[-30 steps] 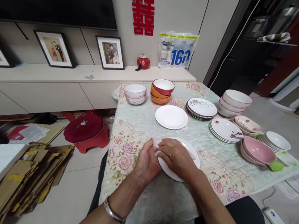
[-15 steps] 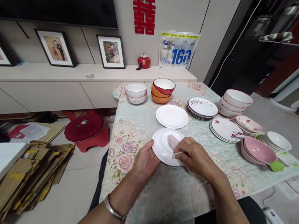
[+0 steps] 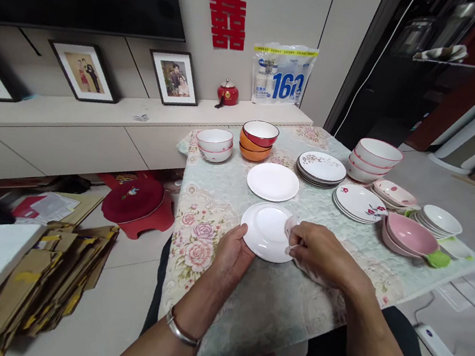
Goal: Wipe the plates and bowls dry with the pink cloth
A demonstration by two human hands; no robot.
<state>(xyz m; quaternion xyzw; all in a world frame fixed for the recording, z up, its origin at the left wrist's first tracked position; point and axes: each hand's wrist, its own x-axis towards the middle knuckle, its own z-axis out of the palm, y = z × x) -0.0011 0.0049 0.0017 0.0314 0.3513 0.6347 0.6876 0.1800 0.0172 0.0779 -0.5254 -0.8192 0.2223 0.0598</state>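
Partly out of sight under the right hand (image 3: 320,251), a pale cloth (image 3: 290,226).

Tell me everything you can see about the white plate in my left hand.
The white plate is round, plain and glossy, ceramic by its look, with a circular contour inside its rim. It sits just nearer you than another plain white plate, over the flowered tablecloth. Your left hand grips its near left edge, thumb on top. At its right edge is a pale cloth bunched in your right hand. Whether it touches the table is unclear.
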